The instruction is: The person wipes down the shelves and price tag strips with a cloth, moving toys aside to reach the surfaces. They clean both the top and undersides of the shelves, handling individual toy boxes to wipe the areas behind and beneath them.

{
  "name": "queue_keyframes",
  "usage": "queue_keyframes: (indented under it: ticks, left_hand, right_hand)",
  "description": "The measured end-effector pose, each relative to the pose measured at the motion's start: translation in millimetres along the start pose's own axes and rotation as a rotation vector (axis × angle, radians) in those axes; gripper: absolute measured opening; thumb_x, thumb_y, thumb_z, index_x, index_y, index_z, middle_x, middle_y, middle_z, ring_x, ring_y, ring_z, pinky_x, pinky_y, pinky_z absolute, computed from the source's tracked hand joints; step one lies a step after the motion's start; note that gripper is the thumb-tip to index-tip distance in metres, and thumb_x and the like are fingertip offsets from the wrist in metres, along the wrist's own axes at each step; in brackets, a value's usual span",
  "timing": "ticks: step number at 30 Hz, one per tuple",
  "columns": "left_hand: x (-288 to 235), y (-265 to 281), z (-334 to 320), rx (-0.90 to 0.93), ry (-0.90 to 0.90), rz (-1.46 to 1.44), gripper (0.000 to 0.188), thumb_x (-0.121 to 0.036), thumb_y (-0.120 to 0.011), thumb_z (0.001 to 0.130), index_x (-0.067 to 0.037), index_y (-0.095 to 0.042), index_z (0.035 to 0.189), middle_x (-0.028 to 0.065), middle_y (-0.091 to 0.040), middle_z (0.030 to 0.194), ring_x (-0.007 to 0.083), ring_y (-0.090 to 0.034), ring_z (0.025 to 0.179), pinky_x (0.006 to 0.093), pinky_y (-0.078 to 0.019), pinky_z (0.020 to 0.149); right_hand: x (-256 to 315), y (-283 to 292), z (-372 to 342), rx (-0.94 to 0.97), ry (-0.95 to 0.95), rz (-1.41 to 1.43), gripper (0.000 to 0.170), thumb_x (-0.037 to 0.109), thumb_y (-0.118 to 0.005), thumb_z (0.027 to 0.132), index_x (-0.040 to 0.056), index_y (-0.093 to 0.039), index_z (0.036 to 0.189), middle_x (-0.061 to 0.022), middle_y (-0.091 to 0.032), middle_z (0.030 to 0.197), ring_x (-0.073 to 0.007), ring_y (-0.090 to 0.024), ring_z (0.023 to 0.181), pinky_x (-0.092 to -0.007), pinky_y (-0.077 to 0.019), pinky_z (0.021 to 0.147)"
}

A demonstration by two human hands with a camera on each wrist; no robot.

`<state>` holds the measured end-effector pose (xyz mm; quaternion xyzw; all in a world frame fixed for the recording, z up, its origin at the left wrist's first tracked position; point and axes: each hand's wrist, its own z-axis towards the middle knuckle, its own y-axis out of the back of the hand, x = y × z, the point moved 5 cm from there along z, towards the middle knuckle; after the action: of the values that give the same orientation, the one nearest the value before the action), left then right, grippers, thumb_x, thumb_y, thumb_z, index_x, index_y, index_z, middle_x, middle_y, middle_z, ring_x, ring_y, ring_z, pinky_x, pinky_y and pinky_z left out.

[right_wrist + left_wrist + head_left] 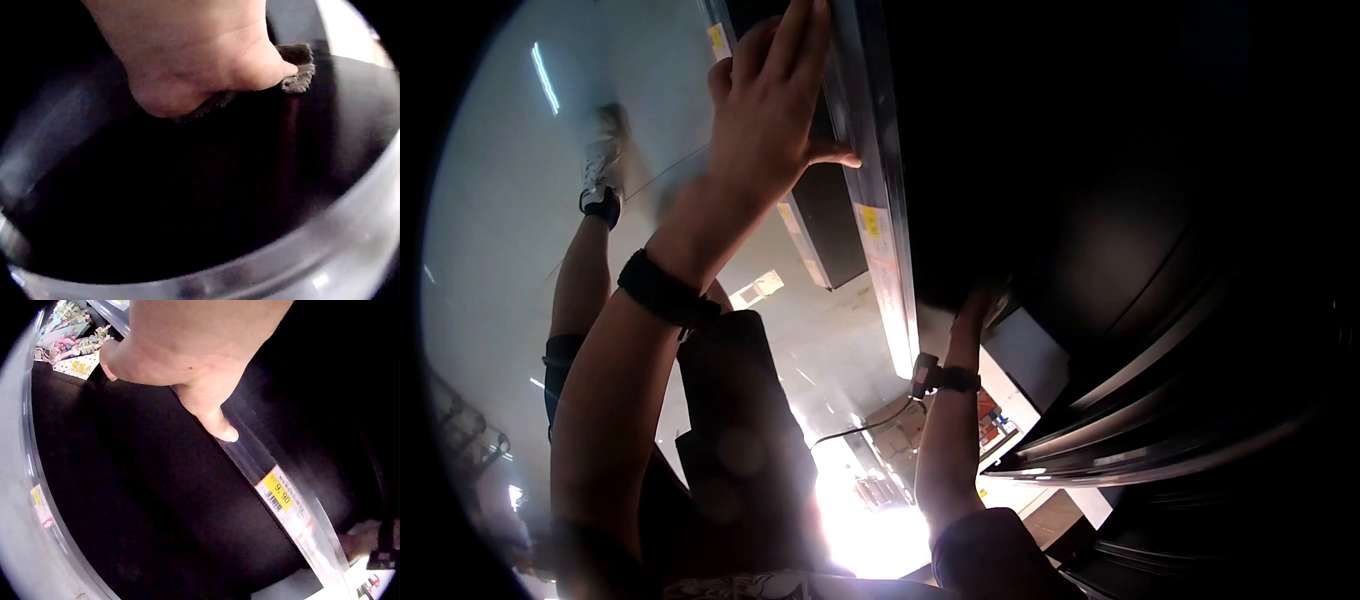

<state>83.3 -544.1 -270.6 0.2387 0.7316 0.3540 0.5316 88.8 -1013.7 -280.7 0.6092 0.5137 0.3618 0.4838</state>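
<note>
My left hand [765, 115] rests at the front edge of a dark shelf, its fingers stretched along the edge. In the left wrist view its thumb touches the clear price strip [250, 453], above a yellow and white price label [278, 492]. Deeper in, my right hand [971, 315] reaches over the black shelf surface [187, 206]. It holds a grey-brown cloth [301, 74], whose folded end sticks out beside the thumb; the rest lies hidden beneath the hand.
A lower shelf [125, 506] carries colourful small packaged goods [72, 344] in its far corner. Pale floor [500, 220] lies beside the shelving, with a shoe [603, 165] on it. A bright light glares low in the head view.
</note>
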Motion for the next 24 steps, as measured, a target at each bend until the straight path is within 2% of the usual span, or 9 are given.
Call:
queue_keyframes:
  ticks: [3, 5, 6, 8, 11, 13, 15, 19, 24]
  left_hand:
    - [3, -14, -2, -0.158, -0.037, -0.020, 0.125, -0.056, -0.076, 0.048, -0.001, -0.013, 0.142, 0.0148, -0.009, 0.150, 0.0354, -0.025, 0.128, 0.0497, -0.0236, 0.101]
    - [3, -15, -2, -0.335, -0.111, -0.061, 0.133, -0.055, -0.078, 0.040, -0.007, -0.011, 0.144, 0.0097, -0.012, 0.151, 0.0346, -0.026, 0.129, 0.0488, -0.0251, 0.099]
    - [4, -16, -1, -0.282, -0.067, -0.090, 0.135, -0.053, -0.079, 0.037, -0.008, -0.011, 0.144, 0.0094, -0.011, 0.151, 0.0348, -0.028, 0.128, 0.0485, -0.0254, 0.099]
    - [3, -14, -7, -0.240, -0.025, -0.118, 0.137, -0.050, -0.081, 0.033, -0.008, -0.011, 0.144, 0.0091, -0.011, 0.151, 0.0350, -0.029, 0.127, 0.0481, -0.0258, 0.099]
    - [2, -19, -9, -0.171, -0.026, -0.192, 0.136, -0.053, -0.079, 0.034, -0.008, -0.014, 0.144, 0.0108, -0.007, 0.151, 0.0355, -0.029, 0.128, 0.0483, -0.0255, 0.098]
    - [2, -18, -9, -0.190, -0.044, -0.223, 0.130, -0.047, -0.082, 0.036, -0.007, -0.019, 0.143, 0.0106, -0.008, 0.151, 0.0348, -0.030, 0.126, 0.0485, -0.0268, 0.096]
    - [6, -18, -6, -0.179, -0.046, -0.268, 0.122, -0.041, -0.085, 0.039, -0.007, -0.026, 0.141, 0.0097, -0.008, 0.151, 0.0341, -0.030, 0.125, 0.0490, -0.0276, 0.093]
    - [4, -18, -8, -0.167, -0.040, -0.358, 0.120, -0.042, -0.083, 0.038, -0.007, -0.029, 0.140, 0.0085, -0.012, 0.151, 0.0326, -0.028, 0.127, 0.0468, -0.0256, 0.095]
    - [7, -28, -11, -0.116, -0.054, -0.331, 0.126, -0.052, -0.079, 0.041, -0.003, -0.021, 0.141, 0.0125, -0.008, 0.151, 0.0332, -0.023, 0.132, 0.0440, -0.0204, 0.102]
  right_hand:
    - [157, 24, 24, 0.196, 0.350, -0.804, 0.043, 0.026, -0.048, 0.090, 0.0185, -0.041, 0.132, -0.0117, -0.019, 0.148, -0.0368, -0.019, 0.135, -0.0527, -0.0151, 0.109]
    - [258, 47, 7, -0.300, 0.935, -0.693, 0.047, 0.033, -0.047, 0.091, 0.0246, -0.037, 0.136, -0.0118, -0.016, 0.149, -0.0427, -0.015, 0.134, -0.0535, -0.0105, 0.109]
    - [270, 45, 11, -0.317, 0.936, -0.692, 0.047, 0.033, -0.047, 0.091, 0.0246, -0.037, 0.136, -0.0118, -0.016, 0.149, -0.0427, -0.015, 0.134, -0.0535, -0.0105, 0.109]
    - [285, 46, 23, -0.068, 0.783, -0.142, 0.054, 0.037, -0.046, 0.091, 0.0264, -0.027, 0.141, -0.0120, -0.016, 0.149, -0.0481, -0.011, 0.133, -0.0535, -0.0070, 0.109]
    - [236, 52, 38, -0.049, 0.663, 0.006, 0.055, 0.034, -0.038, 0.095, 0.0252, -0.017, 0.145, -0.0106, -0.014, 0.150, -0.0316, -0.008, 0.139, -0.0508, -0.0060, 0.109]
    - [165, 52, 70, -0.057, 0.373, 0.399, 0.054, 0.030, -0.038, 0.095, 0.0215, -0.017, 0.145, -0.0090, -0.016, 0.150, -0.0243, -0.011, 0.139, -0.0474, -0.0106, 0.110]
    - [91, 60, 65, -0.149, 0.000, 0.029, 0.062, 0.033, -0.043, 0.093, 0.0197, -0.012, 0.146, -0.0074, -0.018, 0.150, -0.0243, -0.011, 0.139, -0.0434, -0.0146, 0.110]
    - [-66, 17, 44, -0.165, -0.415, 0.327, 0.065, 0.036, -0.044, 0.092, 0.0200, -0.010, 0.146, -0.0070, -0.015, 0.150, -0.0239, -0.010, 0.139, -0.0424, -0.0155, 0.110]
    - [-51, 12, 72, -0.202, -0.552, 0.642, 0.069, 0.039, -0.045, 0.091, 0.0204, -0.007, 0.146, -0.0065, -0.012, 0.151, -0.0234, -0.008, 0.139, -0.0412, -0.0166, 0.111]
